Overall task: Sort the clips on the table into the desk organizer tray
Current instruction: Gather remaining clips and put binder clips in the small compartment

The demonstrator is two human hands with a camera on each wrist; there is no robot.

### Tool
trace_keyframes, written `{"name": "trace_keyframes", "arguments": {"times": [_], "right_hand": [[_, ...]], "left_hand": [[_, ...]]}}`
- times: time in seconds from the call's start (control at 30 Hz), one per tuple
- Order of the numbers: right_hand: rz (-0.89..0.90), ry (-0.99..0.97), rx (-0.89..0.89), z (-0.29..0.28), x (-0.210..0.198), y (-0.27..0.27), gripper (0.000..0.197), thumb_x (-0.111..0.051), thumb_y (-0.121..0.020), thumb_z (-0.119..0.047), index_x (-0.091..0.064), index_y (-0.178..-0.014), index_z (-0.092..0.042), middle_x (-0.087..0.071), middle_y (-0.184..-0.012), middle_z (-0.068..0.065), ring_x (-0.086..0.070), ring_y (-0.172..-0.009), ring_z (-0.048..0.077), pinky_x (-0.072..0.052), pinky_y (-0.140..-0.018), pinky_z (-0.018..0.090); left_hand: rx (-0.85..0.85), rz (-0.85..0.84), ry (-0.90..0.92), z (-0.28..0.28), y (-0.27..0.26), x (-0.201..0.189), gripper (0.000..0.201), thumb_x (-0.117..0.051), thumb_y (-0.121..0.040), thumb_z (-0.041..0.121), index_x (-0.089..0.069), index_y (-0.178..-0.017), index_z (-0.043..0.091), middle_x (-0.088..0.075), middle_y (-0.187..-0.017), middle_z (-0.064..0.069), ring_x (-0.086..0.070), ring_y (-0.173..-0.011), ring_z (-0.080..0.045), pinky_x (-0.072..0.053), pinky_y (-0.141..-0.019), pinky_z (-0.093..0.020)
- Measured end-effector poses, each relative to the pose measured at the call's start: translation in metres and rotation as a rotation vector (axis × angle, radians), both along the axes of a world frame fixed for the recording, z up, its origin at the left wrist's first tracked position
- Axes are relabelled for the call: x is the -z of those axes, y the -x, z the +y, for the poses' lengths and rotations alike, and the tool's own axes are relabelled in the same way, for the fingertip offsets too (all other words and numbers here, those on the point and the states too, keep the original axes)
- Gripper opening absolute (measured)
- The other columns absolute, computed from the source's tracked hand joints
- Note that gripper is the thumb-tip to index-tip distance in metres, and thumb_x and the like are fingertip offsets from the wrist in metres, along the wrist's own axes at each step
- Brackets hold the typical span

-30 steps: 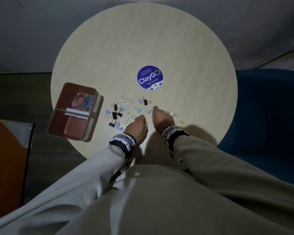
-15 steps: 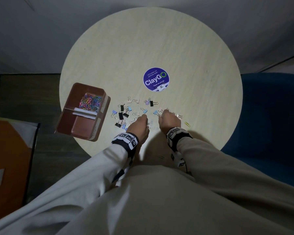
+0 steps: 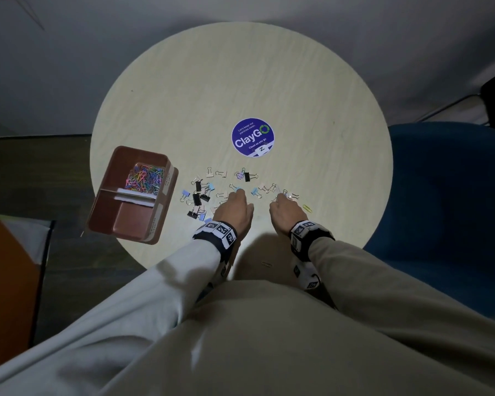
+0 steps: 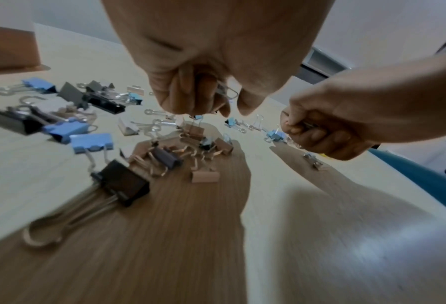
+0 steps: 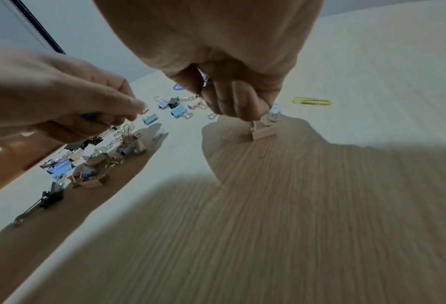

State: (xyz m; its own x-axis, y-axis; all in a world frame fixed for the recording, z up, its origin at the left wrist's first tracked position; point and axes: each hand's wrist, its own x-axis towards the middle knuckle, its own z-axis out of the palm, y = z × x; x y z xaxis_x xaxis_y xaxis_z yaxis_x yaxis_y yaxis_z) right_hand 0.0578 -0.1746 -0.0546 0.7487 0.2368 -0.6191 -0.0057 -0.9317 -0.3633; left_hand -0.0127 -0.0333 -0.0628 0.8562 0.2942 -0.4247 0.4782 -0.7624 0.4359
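1. Over the near edge of the round table, your left hand is curled round a bunch of binder clips, wire loops poking out betw. thumb and fingers; a small blue clip sits at the fingertips.
2. Just to the right, your right hand is also clenched on clips; the right wrist view shows metal inside the fist, and the fingertips pinch the wire of a pink clip standing on the tabletop.
3. Around both hands, loose binder clips lie scattered – black, blue, pink, white – thickest on the left side, w/ a thinner line running right.
4. A yellow paper clip lies apart, just right of your right hand; another paper clip lies near the table edge betw. your wrists.
5. At the table's left edge, the brown organizer tray hangs partly over the rim; its far compartment holds colored paper clips, and I see no clips in the near one.
6. Beyond the clips, a purple "ClayGo" sticker marks the table's middle. A blue chair stands to the right.
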Motion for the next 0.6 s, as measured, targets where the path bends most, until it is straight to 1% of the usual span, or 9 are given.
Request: {"name": "trace_keyframes", "arguments": {"times": [0.07,0.13,0.23,0.33,0.4,0.43,0.5,0.53,0.6], "right_hand": [[0.008,-0.001,-0.010,-0.002,-0.002,0.002,0.034,-0.032,-0.096,-0.027,-0.047,-0.121,-0.010,-0.059,-0.119,0.023,-0.057,-0.104,0.041,-0.041,-0.080,0.040],[-0.007,0.000,-0.023,-0.002,-0.005,0.002,0.034,-0.032,-0.095,-0.028,-0.048,-0.120,-0.010,-0.060,-0.118,0.023,-0.057,-0.102,0.040,-0.040,-0.078,0.039],[-0.024,-0.021,-0.031,0.003,-0.011,0.002,0.031,-0.036,-0.092,-0.029,-0.049,-0.111,-0.009,-0.062,-0.110,0.020,-0.058,-0.095,0.038,-0.043,-0.076,0.039],[-0.024,-0.089,-0.009,0.009,-0.018,-0.002,0.023,-0.044,-0.089,-0.028,-0.048,-0.101,-0.009,-0.063,-0.101,0.018,-0.057,-0.090,0.037,-0.041,-0.071,0.036],[-0.025,-0.131,0.006,0.012,-0.022,-0.006,0.018,-0.048,-0.089,-0.026,-0.046,-0.095,-0.009,-0.062,-0.094,0.016,-0.055,-0.083,0.034,-0.038,-0.067,0.033],[-0.023,-0.155,0.018,0.014,-0.024,-0.007,0.018,-0.049,-0.089,-0.026,-0.046,-0.093,-0.009,-0.061,-0.090,0.015,-0.054,-0.080,0.033,-0.037,-0.065,0.033],[-0.017,-0.208,0.049,0.016,-0.028,-0.011,0.018,-0.051,-0.090,-0.028,-0.046,-0.089,-0.010,-0.059,-0.086,0.012,-0.051,-0.075,0.030,-0.037,-0.065,0.034],[-0.016,-0.237,0.059,0.019,-0.030,-0.012,0.019,-0.051,-0.090,-0.029,-0.046,-0.087,-0.011,-0.059,-0.085,0.011,-0.050,-0.073,0.029,-0.037,-0.064,0.034],[-0.015,-0.297,0.063,0.030,-0.035,-0.014,0.019,-0.052,-0.090,-0.029,-0.045,-0.084,-0.012,-0.058,-0.084,0.011,-0.047,-0.072,0.026,-0.036,-0.064,0.034]], "left_hand": [[0.039,0.038,-0.080,-0.004,-0.004,0.002,0.032,-0.051,-0.096,0.032,-0.046,-0.117,0.009,-0.055,-0.110,-0.013,-0.061,-0.089,-0.037,-0.048,-0.074,-0.042],[0.080,0.072,-0.131,-0.008,-0.009,0.003,0.034,-0.056,-0.096,0.027,-0.045,-0.120,0.007,-0.056,-0.115,-0.015,-0.062,-0.093,-0.038,-0.045,-0.072,-0.041],[0.140,0.121,-0.180,-0.016,-0.014,0.002,0.032,-0.060,-0.091,0.012,-0.047,-0.119,0.005,-0.055,-0.118,-0.017,-0.063,-0.094,-0.039,-0.044,-0.070,-0.041],[0.160,0.169,-0.174,-0.020,-0.019,-0.001,0.039,-0.064,-0.084,0.005,-0.048,-0.120,0.005,-0.056,-0.118,-0.016,-0.064,-0.099,-0.038,-0.048,-0.076,-0.041],[0.144,0.170,-0.138,-0.019,-0.019,-0.002,0.033,-0.060,-0.086,0.006,-0.048,-0.117,0.005,-0.057,-0.116,-0.016,-0.063,-0.099,-0.038,-0.048,-0.078,-0.041],[0.116,0.146,-0.108,-0.018,-0.018,-0.004,0.027,-0.057,-0.089,0.009,-0.048,-0.114,0.007,-0.058,-0.113,-0.015,-0.063,-0.097,-0.038,-0.049,-0.077,-0.042],[0.020,0.068,-0.027,-0.010,-0.014,-0.008,0.013,-0.044,-0.093,0.018,-0.046,-0.103,0.010,-0.059,-0.101,-0.013,-0.062,-0.087,-0.038,-0.049,-0.072,-0.042],[-0.023,0.039,0.016,-0.004,-0.013,-0.012,0.011,-0.040,-0.093,0.020,-0.044,-0.098,0.012,-0.058,-0.095,-0.012,-0.060,-0.082,-0.037,-0.049,-0.069,-0.042],[-0.082,0.009,0.111,0.012,-0.012,-0.024,0.008,-0.038,-0.089,0.019,-0.041,-0.093,0.013,-0.057,-0.088,-0.010,-0.057,-0.075,-0.033,-0.049,-0.066,-0.042]]}}
